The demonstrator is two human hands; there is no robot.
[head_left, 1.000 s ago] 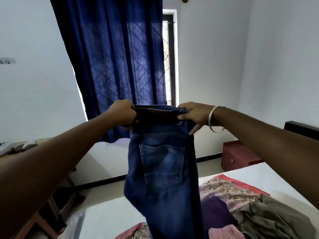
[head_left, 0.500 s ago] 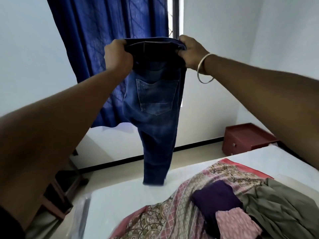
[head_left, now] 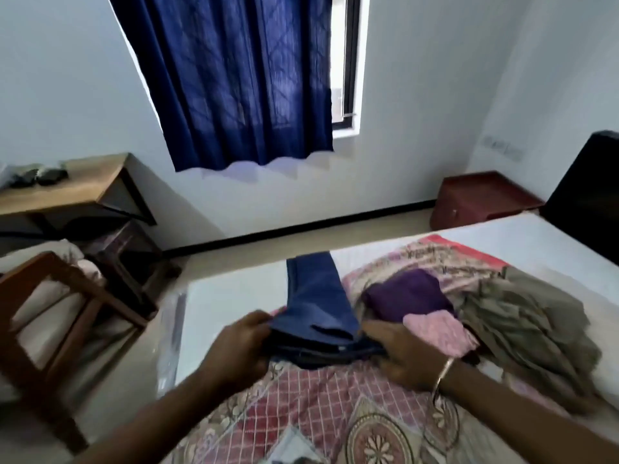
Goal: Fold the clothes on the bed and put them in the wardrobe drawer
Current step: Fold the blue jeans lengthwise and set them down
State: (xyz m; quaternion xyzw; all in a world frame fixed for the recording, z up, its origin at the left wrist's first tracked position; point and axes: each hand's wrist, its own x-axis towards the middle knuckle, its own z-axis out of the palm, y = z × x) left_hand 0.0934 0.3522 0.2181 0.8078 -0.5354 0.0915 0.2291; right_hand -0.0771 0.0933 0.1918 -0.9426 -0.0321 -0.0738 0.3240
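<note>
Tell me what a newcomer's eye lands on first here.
First the blue jeans, laid out on the bed with the left hand and right hand gripping the waist end. Then the dark blue curtain over the window behind, and the heap of purple, pink and olive clothes right of the jeans.

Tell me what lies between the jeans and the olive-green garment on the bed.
Head view: between jeans and olive-green garment lie a purple cloth and pink cloth.
</note>
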